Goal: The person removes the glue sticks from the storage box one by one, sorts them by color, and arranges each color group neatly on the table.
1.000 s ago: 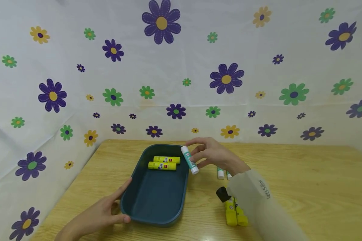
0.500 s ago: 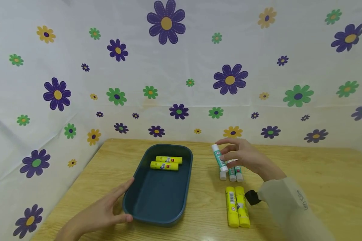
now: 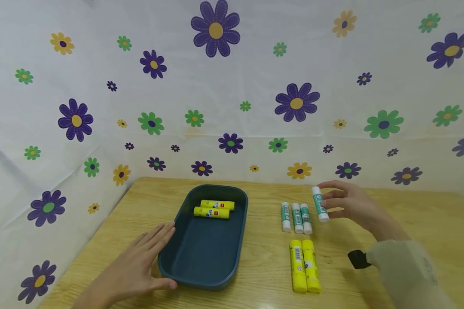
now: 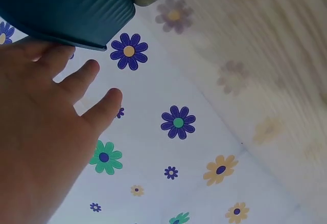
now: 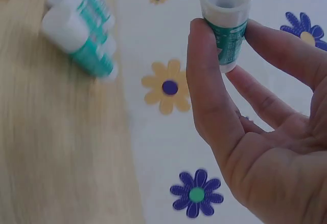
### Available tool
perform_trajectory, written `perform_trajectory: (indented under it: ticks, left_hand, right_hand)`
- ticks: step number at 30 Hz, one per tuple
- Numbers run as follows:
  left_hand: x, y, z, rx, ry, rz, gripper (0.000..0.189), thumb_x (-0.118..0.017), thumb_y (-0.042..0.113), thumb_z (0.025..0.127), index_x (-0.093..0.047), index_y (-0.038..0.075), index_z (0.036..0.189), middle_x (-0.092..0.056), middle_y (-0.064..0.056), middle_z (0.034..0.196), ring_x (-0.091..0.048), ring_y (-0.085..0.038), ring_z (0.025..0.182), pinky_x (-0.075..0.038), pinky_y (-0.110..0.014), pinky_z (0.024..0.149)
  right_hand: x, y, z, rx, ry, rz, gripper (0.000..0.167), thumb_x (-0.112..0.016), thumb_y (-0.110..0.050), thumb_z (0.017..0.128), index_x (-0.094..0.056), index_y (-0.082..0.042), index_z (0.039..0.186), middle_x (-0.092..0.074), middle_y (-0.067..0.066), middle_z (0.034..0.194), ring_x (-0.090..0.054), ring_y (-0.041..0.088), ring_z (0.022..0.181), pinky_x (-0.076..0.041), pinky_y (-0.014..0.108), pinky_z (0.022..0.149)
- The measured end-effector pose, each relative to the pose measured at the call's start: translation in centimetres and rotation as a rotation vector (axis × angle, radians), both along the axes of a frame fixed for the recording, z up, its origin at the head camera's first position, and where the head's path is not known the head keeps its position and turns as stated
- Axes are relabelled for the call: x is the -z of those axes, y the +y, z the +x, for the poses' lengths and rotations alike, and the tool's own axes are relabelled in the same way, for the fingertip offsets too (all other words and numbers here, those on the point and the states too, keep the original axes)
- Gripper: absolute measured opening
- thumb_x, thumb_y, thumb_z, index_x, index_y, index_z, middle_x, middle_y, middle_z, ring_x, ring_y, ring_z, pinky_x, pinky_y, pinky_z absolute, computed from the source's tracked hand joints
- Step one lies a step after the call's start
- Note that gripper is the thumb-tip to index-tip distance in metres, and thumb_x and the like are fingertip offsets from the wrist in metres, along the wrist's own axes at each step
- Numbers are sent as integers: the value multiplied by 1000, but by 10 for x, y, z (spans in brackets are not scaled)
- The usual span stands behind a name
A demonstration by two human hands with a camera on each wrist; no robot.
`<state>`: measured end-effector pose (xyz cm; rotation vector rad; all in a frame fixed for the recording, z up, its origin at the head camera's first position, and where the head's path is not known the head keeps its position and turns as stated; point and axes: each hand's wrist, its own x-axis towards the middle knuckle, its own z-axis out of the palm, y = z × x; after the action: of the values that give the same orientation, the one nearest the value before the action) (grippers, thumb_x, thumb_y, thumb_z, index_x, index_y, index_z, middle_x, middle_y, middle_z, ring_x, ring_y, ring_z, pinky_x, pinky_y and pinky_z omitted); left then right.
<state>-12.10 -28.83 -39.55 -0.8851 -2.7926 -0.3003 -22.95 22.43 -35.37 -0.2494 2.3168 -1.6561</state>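
The right hand (image 3: 352, 205) pinches a white-and-green cylindrical glue stick (image 3: 318, 204) over the wood-grained counter (image 3: 429, 223), beside three matching sticks (image 3: 297, 219). Nearer lie two yellow cylindrical tubes (image 3: 298, 266). The left hand (image 3: 133, 267), fingers extended, touches a dark-blue, rounded rectangular tray (image 3: 201, 253) holding two yellow sticks (image 3: 211, 213) near its far end.

Tray (image 3: 205, 249), lower centre: smooth plastic, low sheen. Tabletop (image 3: 261, 257): wood-grained, faintly glossy. Raised glue stick (image 3: 319, 204), right: smooth plastic. Sleeve (image 3: 406, 266): matt cloth.
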Motion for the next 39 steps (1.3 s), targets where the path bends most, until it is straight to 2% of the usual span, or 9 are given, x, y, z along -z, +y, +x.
perform_trajectory:
  ticks: [1,3,7,8,10,15,18,31,39]
  left_hand:
    - [1,1,0,0,9,-6,108,-66,76,80,-40,1,154,-38,-11,161,-40,-37,141,-42,-59,104]
    - [3,2,0,-2,12,4,107,-68,74,80,-41,0,153,-37,-10,161,-40,-37,141,-33,-45,115]
    - [4,3,1,-19,-29,9,109,-70,73,79,-39,-1,154,-34,-11,163,-39,-37,142,-34,-40,116]
    - [3,5,1,-19,-46,13,110,-70,73,79,-38,-1,154,-33,-12,163,-39,-37,143,-35,-43,115]
    - [1,7,0,-24,-80,13,111,-70,72,80,-36,-1,155,-32,-13,163,-39,-36,143,-45,-56,104]
    - [-2,8,1,-41,-185,79,108,-73,65,82,-33,-2,157,-28,-16,164,-40,-37,142,-48,-57,101]
    - [-3,9,1,-53,-221,117,107,-74,63,83,-31,-1,157,-27,-17,164,-40,-37,142,-47,-58,101]
    - [-6,12,2,-52,-191,124,107,-74,65,81,-37,-6,153,-31,-20,162,-36,-39,144,-42,-59,104]
    - [-9,12,1,-59,-252,134,108,-73,65,83,-33,-5,155,-27,-20,163,-38,-39,143,-44,-59,102]
  right_hand:
    - [3,5,1,11,-1,11,60,-64,-4,98,-35,9,149,-57,20,119,-62,22,96,-59,40,84]
    - [8,11,2,28,-6,30,60,-64,-5,98,-35,9,148,-58,20,118,-63,23,94,-60,41,84]
    - [17,16,3,56,-36,56,59,-66,-5,97,-37,10,147,-58,22,118,-62,24,94,-59,44,85]
    - [19,17,4,68,-47,65,59,-66,-4,97,-37,10,147,-58,22,118,-61,25,94,-59,45,85]
    - [24,18,5,84,-69,73,59,-66,-2,96,-37,11,146,-57,23,117,-61,26,95,-59,46,85]
    - [32,15,3,71,-89,115,58,-65,1,94,-37,16,143,-57,28,117,-64,27,92,-60,46,81]
    - [34,13,0,61,-90,141,58,-64,1,95,-36,17,143,-57,30,117,-65,26,91,-60,46,80]
    - [34,4,-8,62,-99,185,56,-66,-2,94,-40,14,142,-57,26,113,-67,26,89,-60,44,80]
    - [33,-5,-10,87,-80,254,55,-69,-2,91,-44,14,138,-57,27,109,-64,24,82,-61,40,74]
